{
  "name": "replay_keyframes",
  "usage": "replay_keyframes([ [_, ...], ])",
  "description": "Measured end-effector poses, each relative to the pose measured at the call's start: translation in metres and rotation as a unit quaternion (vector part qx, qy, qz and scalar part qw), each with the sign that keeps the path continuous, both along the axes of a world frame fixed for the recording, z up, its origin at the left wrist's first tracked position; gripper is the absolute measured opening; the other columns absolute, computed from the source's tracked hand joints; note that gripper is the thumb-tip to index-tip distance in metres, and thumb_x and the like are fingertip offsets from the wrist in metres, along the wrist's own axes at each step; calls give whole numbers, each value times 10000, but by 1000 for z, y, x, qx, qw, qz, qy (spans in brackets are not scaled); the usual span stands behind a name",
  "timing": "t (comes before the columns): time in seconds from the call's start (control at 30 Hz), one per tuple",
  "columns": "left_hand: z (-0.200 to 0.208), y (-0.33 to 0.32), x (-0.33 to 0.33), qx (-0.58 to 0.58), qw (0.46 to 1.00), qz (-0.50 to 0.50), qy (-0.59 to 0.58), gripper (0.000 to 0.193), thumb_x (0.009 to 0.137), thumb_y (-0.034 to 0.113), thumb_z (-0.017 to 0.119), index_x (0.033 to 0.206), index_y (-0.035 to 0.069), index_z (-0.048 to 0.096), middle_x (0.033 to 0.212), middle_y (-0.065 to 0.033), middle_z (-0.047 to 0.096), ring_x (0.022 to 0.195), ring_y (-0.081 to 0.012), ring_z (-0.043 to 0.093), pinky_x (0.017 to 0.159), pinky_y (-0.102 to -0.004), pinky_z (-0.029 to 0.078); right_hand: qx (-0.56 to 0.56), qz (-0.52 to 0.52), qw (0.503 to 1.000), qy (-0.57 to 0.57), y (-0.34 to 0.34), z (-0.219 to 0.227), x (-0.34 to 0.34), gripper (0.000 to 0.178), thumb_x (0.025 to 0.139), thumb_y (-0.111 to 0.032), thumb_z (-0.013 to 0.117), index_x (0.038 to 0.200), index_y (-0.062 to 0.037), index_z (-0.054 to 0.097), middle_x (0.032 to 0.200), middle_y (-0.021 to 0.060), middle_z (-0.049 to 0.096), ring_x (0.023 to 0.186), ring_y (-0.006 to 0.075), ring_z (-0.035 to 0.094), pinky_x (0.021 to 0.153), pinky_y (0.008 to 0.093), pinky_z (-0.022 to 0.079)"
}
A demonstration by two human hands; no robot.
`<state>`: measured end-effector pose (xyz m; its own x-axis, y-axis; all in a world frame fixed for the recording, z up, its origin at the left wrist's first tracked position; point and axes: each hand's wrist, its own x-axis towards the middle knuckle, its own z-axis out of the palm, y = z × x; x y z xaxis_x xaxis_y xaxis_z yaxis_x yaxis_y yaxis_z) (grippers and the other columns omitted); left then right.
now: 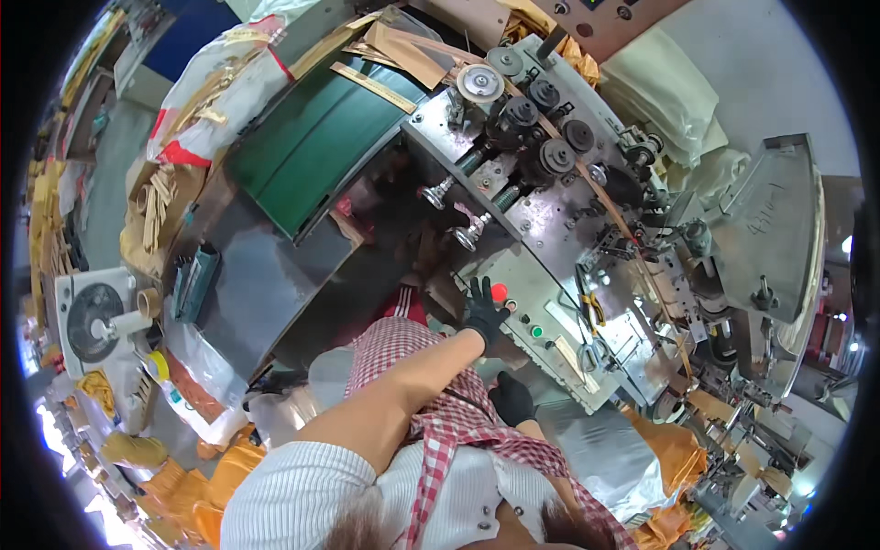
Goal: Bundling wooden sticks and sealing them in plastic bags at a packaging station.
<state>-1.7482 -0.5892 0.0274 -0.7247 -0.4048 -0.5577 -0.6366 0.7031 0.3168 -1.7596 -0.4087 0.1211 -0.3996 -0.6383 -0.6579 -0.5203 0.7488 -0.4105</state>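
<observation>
My left hand (484, 314), in a dark glove, lies at the edge of the machine's pale control panel (570, 385). Its fingers are stretched out and apart, right beside a round red button (499, 292). A green button (536, 331) sits a little further along the panel. Close to my body and below the panel is my right hand (513, 400), also gloved; how its fingers lie does not show clearly. Scissors (591, 353) and yellow-handled pliers (596, 310) rest on the machine. A brown strip (612, 206) runs between the machine's rollers (556, 157).
A green curved cover (316, 137) stands to the left of the machine, with brown strips (403, 55) on top. Further left are a grey table (243, 275), a white fan (94, 321) and a white-and-red sack (225, 92). A metal guard plate (765, 229) stands at the right.
</observation>
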Motion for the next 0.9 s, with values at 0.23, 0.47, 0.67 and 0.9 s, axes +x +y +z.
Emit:
replay_keyframes([
  [0.23, -6, -2, -2, 76, 985, 146, 58, 754, 841, 635, 424, 1454, 235, 244, 1523, -175, 92, 1396, -404, 32, 1103, -558, 96, -1, 96, 993, 72, 24, 5, -54, 303, 780, -283, 562, 988, -63, 572, 889, 195, 639, 858, 374, 611, 732, 465, 480],
  [0.47, 28, -3, 52, 74, 993, 84, 29, 535, 883, 325, 476, 1393, 397, 330, 1476, -254, 181, 1324, -462, 251, 1038, -520, 292, -23, 79, 991, 108, 54, 24, -69, 278, 761, -246, 578, 962, -53, 580, 898, 190, 644, 864, 382, 612, 761, 461, 484],
  [0.67, 22, 5, 246, -12, 950, 306, 53, 732, 784, 164, 524, 1443, 284, 228, 1213, -251, 482, 934, -447, 576, 786, -512, 468, 32, 191, 980, 36, 61, -4, -21, 319, 776, -284, 535, 1021, -86, 588, 993, 188, 630, 942, 374, 595, 807, 453, 471],
  [0.9, -94, -2, 538, 44, 918, 385, -77, 495, 872, 267, 429, 1347, 128, 433, 1275, -170, 524, 1169, -305, 513, 1075, -386, 301, 73, 280, 957, 0, -50, -12, 42, 421, 758, -290, 580, 1130, -95, 618, 1120, 187, 609, 1045, 369, 569, 923, 424, 442],
])
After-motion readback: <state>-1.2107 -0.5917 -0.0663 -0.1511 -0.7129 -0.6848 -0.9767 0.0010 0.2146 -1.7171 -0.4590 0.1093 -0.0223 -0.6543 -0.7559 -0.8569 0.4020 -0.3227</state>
